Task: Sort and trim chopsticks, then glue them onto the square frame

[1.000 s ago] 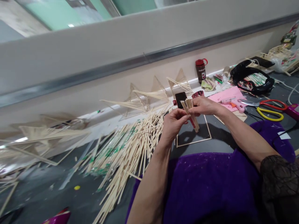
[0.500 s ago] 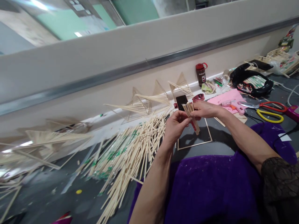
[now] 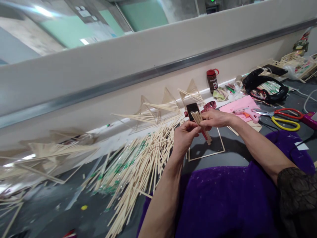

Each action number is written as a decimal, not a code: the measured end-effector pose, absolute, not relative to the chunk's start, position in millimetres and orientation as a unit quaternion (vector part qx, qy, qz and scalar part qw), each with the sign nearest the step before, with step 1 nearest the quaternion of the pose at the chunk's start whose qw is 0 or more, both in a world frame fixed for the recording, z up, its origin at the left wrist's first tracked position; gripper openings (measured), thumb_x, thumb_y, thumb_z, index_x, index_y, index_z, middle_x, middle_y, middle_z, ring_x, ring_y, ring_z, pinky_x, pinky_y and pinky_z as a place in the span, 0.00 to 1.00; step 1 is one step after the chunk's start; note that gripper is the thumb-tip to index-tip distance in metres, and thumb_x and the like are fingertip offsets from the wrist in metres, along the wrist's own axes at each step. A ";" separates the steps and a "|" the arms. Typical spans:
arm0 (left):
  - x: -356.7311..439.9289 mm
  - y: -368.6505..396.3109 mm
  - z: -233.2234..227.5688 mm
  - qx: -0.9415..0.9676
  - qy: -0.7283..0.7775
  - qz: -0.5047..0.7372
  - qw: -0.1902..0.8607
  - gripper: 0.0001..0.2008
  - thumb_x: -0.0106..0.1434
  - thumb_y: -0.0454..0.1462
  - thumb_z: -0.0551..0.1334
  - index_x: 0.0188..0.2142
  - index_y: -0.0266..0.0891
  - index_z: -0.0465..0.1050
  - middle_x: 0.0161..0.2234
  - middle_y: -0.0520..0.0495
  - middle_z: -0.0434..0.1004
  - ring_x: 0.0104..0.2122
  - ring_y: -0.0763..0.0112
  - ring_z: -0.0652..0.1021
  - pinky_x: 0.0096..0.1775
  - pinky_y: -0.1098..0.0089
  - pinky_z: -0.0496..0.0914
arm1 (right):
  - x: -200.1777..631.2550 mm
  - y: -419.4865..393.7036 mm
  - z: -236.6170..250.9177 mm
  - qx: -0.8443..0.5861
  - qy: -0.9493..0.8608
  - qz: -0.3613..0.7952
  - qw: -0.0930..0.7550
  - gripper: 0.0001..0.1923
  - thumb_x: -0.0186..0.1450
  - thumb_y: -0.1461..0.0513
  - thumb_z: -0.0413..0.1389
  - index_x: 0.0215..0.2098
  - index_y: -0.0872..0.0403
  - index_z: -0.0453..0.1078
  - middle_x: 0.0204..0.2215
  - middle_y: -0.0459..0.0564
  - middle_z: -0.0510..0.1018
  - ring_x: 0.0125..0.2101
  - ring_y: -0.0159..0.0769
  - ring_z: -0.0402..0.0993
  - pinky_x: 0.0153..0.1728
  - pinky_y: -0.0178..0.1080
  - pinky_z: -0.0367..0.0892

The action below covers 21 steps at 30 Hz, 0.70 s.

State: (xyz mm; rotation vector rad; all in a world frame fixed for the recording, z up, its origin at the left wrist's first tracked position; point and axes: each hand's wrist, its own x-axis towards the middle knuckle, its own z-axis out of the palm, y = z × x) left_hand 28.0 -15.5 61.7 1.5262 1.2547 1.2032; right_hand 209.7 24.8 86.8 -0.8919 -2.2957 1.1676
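My left hand [image 3: 184,138] and my right hand [image 3: 215,118] both grip a small bundle of short wooden sticks [image 3: 202,127], held tilted above the floor. The hands meet around the bundle's upper half; its lower ends stick out below. Under them lies a square frame of thin sticks [image 3: 206,154] on the grey floor. A large loose pile of long wooden sticks [image 3: 135,165] spreads to the left of my left arm. A purple cloth [image 3: 223,198] covers my lap.
Stick-built triangular shapes [image 3: 163,107] lean on the wall. A dark phone [image 3: 192,109] stands behind the hands. A brown bottle with red cap [image 3: 212,80], a pink glue gun [image 3: 246,114], red and yellow scissors [image 3: 286,118] and a black basket [image 3: 268,86] sit at the right.
The view has shifted slightly; both hands stay closed on the stick bundle with only small finger movement.
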 end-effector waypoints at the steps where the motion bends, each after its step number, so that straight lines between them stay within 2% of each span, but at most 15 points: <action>1: 26.8 -14.9 61.2 0.609 0.498 0.474 0.396 0.10 0.46 0.41 0.72 0.24 0.39 0.75 0.21 0.53 0.77 0.23 0.73 0.76 0.27 0.73 0.72 | 208.9 24.5 86.8 -0.322 -0.826 0.415 0.205 0.06 0.66 0.65 0.51 0.30 0.57 0.66 0.24 0.44 0.72 0.25 0.27 0.68 0.28 0.31 0.62; 11: 18.7 -12.4 57.6 0.659 0.526 0.445 0.301 0.05 0.48 0.39 0.70 0.23 0.41 0.78 0.19 0.53 0.78 0.21 0.73 0.75 0.28 0.73 0.68 | 205.1 12.3 96.6 -0.330 -0.842 0.377 0.201 0.09 0.65 0.64 0.52 0.29 0.58 0.71 0.22 0.45 0.73 0.24 0.28 0.68 0.27 0.32 0.58; 21: 21.7 -14.5 59.0 0.672 0.534 0.435 0.271 0.11 0.51 0.45 0.69 0.22 0.40 0.76 0.19 0.52 0.77 0.21 0.72 0.74 0.27 0.73 0.67 | 203.3 15.8 91.7 -0.331 -0.847 0.352 0.221 0.09 0.65 0.65 0.51 0.28 0.58 0.70 0.21 0.44 0.72 0.22 0.27 0.68 0.26 0.32 0.59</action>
